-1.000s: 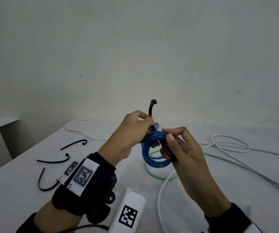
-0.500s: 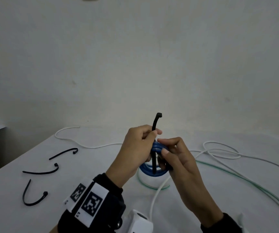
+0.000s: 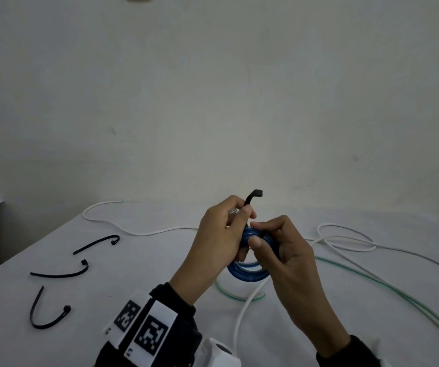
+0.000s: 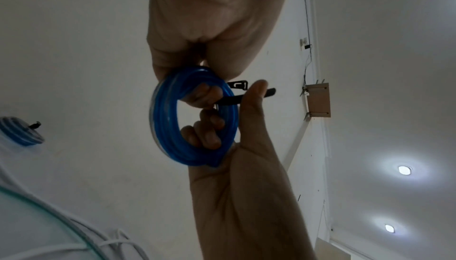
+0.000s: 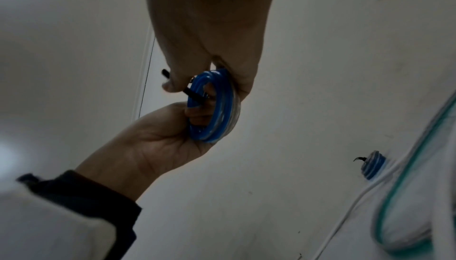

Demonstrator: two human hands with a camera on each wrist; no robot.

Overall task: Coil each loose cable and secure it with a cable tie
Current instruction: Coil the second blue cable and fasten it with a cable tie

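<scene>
A blue cable coil (image 3: 247,272) is held up over the white table (image 3: 139,276) by both hands. My left hand (image 3: 246,214) pinches a black cable tie (image 3: 252,198) between thumb and forefinger, and the tie's head sticks up above them. Its lower fingers curl at the coil. My right hand (image 3: 255,235) grips the coil, thumb on top and fingers through the ring. In the left wrist view the tie (image 4: 270,92) crosses the coil (image 4: 167,119). The right wrist view shows the tie (image 5: 191,93) at the coil (image 5: 217,108).
Three spare black ties (image 3: 62,272) lie on the table at the left. A loose white cable (image 3: 345,241) and a green cable (image 3: 371,283) sprawl on the right and under the hands. A second blue coil (image 5: 372,166), with a tie on it, lies behind.
The coil has turned from face-on to nearly edge-on. My hands have closed in on its top and the tie's head now leans right. Both hands kept their hold.
</scene>
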